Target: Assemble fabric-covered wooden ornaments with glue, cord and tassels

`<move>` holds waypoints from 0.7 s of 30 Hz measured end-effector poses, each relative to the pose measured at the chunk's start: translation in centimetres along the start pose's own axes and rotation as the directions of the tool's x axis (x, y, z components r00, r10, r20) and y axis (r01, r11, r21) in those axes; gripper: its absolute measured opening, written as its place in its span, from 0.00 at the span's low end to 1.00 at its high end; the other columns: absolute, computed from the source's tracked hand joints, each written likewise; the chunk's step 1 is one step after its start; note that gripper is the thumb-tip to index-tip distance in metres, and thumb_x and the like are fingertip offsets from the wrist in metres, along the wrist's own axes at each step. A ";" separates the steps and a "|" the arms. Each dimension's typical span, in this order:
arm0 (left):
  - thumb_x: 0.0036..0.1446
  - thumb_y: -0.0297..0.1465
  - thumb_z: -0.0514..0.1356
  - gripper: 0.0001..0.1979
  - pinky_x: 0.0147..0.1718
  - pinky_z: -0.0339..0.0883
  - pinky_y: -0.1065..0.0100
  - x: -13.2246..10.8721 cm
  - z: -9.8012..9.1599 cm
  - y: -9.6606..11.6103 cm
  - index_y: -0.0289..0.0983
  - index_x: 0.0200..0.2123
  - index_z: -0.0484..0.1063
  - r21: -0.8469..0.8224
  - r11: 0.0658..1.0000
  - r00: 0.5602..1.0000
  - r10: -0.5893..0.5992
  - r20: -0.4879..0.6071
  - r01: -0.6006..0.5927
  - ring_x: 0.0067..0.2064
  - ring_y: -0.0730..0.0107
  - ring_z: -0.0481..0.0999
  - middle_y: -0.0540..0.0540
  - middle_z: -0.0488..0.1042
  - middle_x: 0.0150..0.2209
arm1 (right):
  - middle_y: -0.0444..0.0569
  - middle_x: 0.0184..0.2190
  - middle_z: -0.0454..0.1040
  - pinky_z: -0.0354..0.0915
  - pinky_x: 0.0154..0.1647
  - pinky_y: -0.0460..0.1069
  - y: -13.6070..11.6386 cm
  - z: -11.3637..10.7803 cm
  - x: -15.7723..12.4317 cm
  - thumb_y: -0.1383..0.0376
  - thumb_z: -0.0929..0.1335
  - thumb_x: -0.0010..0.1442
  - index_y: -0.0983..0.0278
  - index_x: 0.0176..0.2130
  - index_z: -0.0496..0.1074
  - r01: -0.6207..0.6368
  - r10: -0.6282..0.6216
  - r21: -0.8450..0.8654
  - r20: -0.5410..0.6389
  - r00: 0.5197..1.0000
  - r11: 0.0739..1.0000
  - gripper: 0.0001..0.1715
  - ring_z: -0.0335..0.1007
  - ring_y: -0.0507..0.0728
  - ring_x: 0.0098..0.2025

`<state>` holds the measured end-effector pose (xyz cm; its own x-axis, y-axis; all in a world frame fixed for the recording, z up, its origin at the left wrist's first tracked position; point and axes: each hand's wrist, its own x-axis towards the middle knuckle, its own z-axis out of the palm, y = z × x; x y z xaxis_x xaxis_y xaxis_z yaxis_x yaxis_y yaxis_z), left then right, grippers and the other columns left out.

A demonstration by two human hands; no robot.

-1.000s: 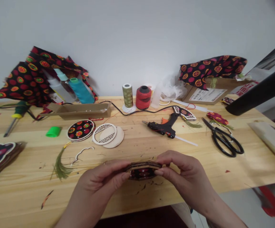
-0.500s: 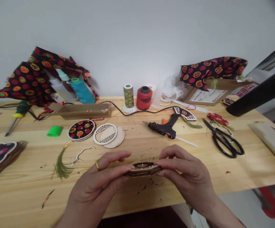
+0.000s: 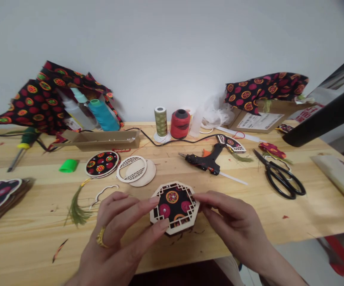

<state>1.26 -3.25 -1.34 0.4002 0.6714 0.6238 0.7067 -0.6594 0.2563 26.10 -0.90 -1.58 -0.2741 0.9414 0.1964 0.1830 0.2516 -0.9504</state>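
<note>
A many-sided wooden lattice frame backed with black floral fabric [image 3: 174, 208] sits at the middle of the view, just above the table top, its patterned face turned up towards me. My left hand [image 3: 121, 234], wearing a gold ring, has its fingertips over the frame's left side. My right hand [image 3: 234, 222] reaches in from the right, its fingertips pressed to the opposite edge. Part of the frame's underside is hidden, and the thumbs are out of sight behind the fingers.
On the wooden table [image 3: 249, 214] lie a hot glue gun [image 3: 204, 163], black-handled scissors [image 3: 281, 178], a fabric-covered disc [image 3: 102, 163], a lattice ring [image 3: 131, 169] on a plain wooden disc [image 3: 146, 174], and a green tassel [image 3: 76, 210]. Thread spools [image 3: 168, 123] stand behind.
The frame has rotated from edge-on to face-up, showing its lattice and fabric. My left fingers have spread across it, and both hands have shifted slightly.
</note>
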 end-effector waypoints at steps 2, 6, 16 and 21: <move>0.52 0.14 0.59 0.28 0.58 0.58 0.55 -0.4 0.0 -0.3 0.51 0.49 0.73 0.049 0.998 0.999 0.035 0.033 -0.037 0.52 0.65 0.69 0.52 0.74 0.49 | 0.43 0.39 0.81 0.71 0.41 0.46 -0.1 0.0 0.0 0.72 0.66 0.62 0.52 0.47 0.77 -0.121 0.120 0.144 0.016 0.993 0.982 0.20 0.76 0.51 0.38; 0.53 0.13 0.60 0.28 0.60 0.54 0.50 -0.9 0.3 0.0 0.51 0.48 0.73 0.095 0.994 0.998 0.053 0.040 -0.056 0.49 0.66 0.70 0.52 0.78 0.43 | 0.46 0.35 0.81 0.70 0.34 0.44 -0.2 0.5 0.3 0.64 0.72 0.58 0.56 0.46 0.76 -0.302 0.323 0.445 0.031 0.946 0.843 0.14 0.76 0.50 0.33; 0.51 0.10 0.57 0.30 0.61 0.56 0.53 -1.0 1.2 1.4 0.50 0.48 0.72 0.034 0.999 1.000 -0.014 -0.028 0.015 0.51 0.66 0.69 0.52 0.75 0.47 | 0.42 0.25 0.75 0.64 0.28 0.44 0.0 1.3 0.8 0.60 0.78 0.46 0.62 0.44 0.74 -0.404 0.500 0.560 -0.022 0.866 0.724 0.26 0.69 0.50 0.26; 0.58 0.28 0.59 0.23 0.53 0.68 0.62 -0.9 1.7 1.2 0.47 0.56 0.65 -0.304 0.801 0.842 -0.540 0.009 0.517 0.55 0.62 0.70 0.46 0.67 0.59 | 0.41 0.24 0.75 0.62 0.28 0.44 0.6 1.3 0.9 0.61 0.78 0.46 0.62 0.45 0.72 -0.392 0.490 0.576 -0.017 0.872 0.717 0.27 0.68 0.49 0.26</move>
<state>2.73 -4.09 -2.80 -0.0394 0.9241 0.3802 0.5954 -0.2838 0.7517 24.78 -0.20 -2.30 -0.1331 0.9477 -0.2902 -0.3056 -0.3177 -0.8976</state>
